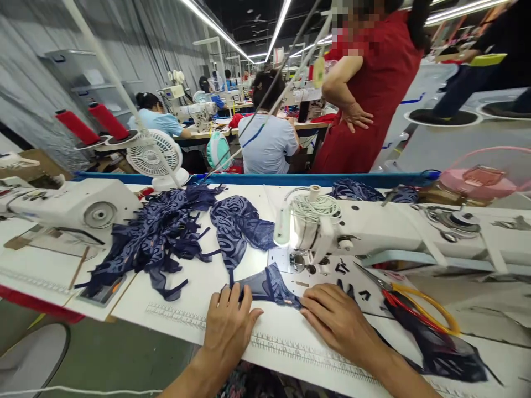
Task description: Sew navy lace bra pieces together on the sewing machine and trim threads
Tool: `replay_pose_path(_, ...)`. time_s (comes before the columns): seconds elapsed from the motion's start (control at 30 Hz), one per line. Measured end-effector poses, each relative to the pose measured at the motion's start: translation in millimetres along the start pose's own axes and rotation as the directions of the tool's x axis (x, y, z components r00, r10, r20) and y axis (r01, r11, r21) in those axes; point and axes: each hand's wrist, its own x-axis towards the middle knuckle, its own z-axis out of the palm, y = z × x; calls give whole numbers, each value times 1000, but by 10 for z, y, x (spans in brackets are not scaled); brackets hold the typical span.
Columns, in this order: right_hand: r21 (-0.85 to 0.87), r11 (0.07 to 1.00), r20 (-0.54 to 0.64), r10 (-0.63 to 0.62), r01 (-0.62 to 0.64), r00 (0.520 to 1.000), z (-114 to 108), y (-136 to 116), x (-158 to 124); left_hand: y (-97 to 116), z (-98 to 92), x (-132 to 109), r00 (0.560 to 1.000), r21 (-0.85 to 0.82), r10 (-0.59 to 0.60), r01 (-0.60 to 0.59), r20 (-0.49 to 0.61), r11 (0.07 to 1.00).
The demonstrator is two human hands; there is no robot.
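Navy lace piece [269,288] lies flat on the white tabletop [194,293], just in front of the sewing machine [373,229], whose needle end stands at its 1 o'clock. The left hand [229,326] rests palm down with fingers together, fingertips pressing the piece's 9 o'clock end, while the right hand [337,318], also flat and gripping nothing, touches its 3 o'clock end. A heap of navy lace [161,237] sits at the piece's 10 o'clock, well apart, and scissors [410,304] with yellow and red handles lie at 3 o'clock, beyond the right hand.
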Motion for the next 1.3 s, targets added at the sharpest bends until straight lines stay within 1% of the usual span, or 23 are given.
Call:
replay_pose_path(0.1, -29, 999, -39, -26, 25, 999, 20, -99, 112, -12, -19, -6, 999, -60, -22, 23, 26, 998)
replay_pose_path(0.17, -36, 999, -41, -40, 38, 998, 48, -171, 193, 29, 14, 33, 1000, -96, -11, 12, 12, 995)
replay_pose_path(0.23, -50, 998, -6, -29, 29, 1000, 83, -221, 246, 93, 63, 97, 999, -147, 12, -16, -31, 989)
replay_pose_path(0.33, -101, 995, 50, 21, -15, 999, 126, -234, 246, 183, 141, 225, 995, -236, 51, -71, -89, 969)
replay_pose_path(0.4, -129, 991, 81, 49, -39, 995, 133, -219, 210, 214, 195, 317, 992, -296, 92, -114, -88, 949)
replay_pose_path(0.47, -148, 987, 95, 71, -57, 993, 126, -202, 169, 223, 254, 396, 987, -361, 150, -162, -63, 918)
replay_pose_path(0.53, -161, 985, 73, 81, -69, 994, 117, -185, 135, 219, 308, 460, 975, -411, 219, -214, -36, 886)
replay_pose_path(0.63, -154, 985, 11, 84, -81, 996, 116, -150, 102, 209, 359, 544, 948, -430, 318, -296, -21, 853)
replay_pose_path(0.73, -132, 985, -49, 109, -115, 993, 130, -110, 89, 208, 376, 632, 934, -421, 355, -331, -23, 844)
replay_pose_path(0.83, -117, 980, -78, 152, -161, 985, 139, -78, 91, 217, 377, 703, 936, -422, 353, -324, -11, 847)
replay_pose_path(0.93, -113, 977, -74, 172, -179, 982, 139, -60, 89, 230, 369, 737, 940, -415, 342, -313, -3, 854)
replay_pose_path(1.1, -125, 974, -75, 180, -189, 981, 142, -66, 69, 252, 330, 705, 952, -366, 306, -284, 1, 886)
replay_pose_path(1.2, -140, 972, -87, 178, -189, 980, 147, -71, 62, 233, 288, 600, 976, -279, 216, -215, -25, 936)
replay_pose_path(1.3, -161, 972, -95, 159, -173, 983, 146, -69, 47, 157, 228, 412, 995, -165, 83, -91, -56, 982)
